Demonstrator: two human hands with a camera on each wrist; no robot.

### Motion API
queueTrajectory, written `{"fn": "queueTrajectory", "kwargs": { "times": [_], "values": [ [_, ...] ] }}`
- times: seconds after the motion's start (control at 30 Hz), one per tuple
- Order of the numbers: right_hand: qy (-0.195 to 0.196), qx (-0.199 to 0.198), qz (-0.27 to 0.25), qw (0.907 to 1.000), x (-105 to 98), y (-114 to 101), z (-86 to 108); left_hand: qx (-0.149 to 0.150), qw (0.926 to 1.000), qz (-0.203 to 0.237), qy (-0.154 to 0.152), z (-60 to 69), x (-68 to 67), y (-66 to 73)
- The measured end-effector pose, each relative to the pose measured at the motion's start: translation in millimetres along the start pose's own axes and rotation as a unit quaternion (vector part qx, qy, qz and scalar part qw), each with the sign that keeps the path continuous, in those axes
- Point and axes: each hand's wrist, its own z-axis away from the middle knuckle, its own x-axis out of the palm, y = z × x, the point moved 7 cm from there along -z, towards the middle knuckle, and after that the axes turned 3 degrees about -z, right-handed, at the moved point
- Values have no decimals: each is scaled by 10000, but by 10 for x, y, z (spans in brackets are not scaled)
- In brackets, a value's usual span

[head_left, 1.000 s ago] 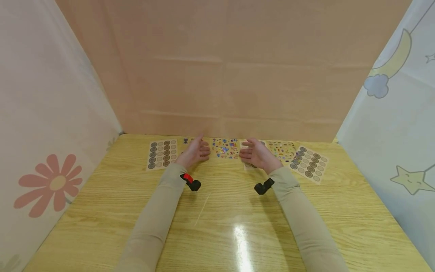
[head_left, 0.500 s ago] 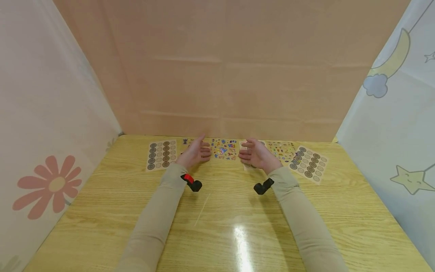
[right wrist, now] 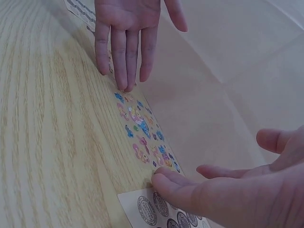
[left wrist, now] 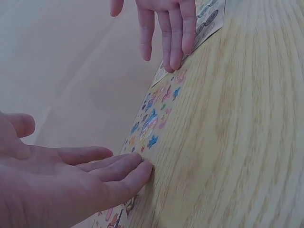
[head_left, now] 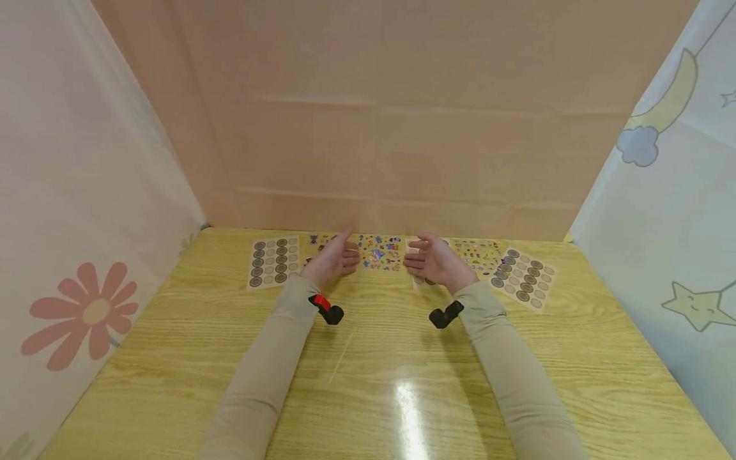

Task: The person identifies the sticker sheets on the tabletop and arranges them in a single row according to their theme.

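Observation:
My left hand [head_left: 333, 260] is at the back of the table, palm turned inward, fingers loosely extended and holding nothing. Facing it, my right hand [head_left: 438, 263] also has relaxed fingers and an empty palm. Between the two lies a clear sheet of colourful cartoon stickers [head_left: 376, 254]. A second sticker sheet [left wrist: 114, 219] is partly hidden beneath the left hand. Under the right hand sits a paper sheet of round stamp-like labels [right wrist: 147, 211], mostly covered in the head view. Whether the fingertips touch the sheets I cannot tell.
At the left lies another sheet of round labels [head_left: 274, 262]. To the right are a sheet of small stickers [head_left: 476, 254] and a tilted sheet of round labels [head_left: 523, 279]. A brown paper backdrop [head_left: 374, 160] rises behind the wooden table [head_left: 368, 358]; patterned sheets flank both sides.
My left hand has shifted slightly to the right, towards the other hand. The right hand and the sheets look unmoved.

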Motion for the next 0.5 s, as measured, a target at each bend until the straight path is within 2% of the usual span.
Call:
{"fn": "queueTrajectory", "kwargs": {
  "times": [0.17,0.27,0.4,0.5],
  "values": [
    [21,-6,-16,10000,-3,2,-2,171,9996,28,230,6,-48,30],
    [86,-13,-36,10000,-17,-1,1,238,9995,-65,200,18,-84,52],
    [74,25,-80,9999,-12,-5,8,158,9998,-100,59,28,-85,48],
    [-6,51,-82,10000,14,-7,13,52,9999,-55,91,9,-73,32]
  ]
}}
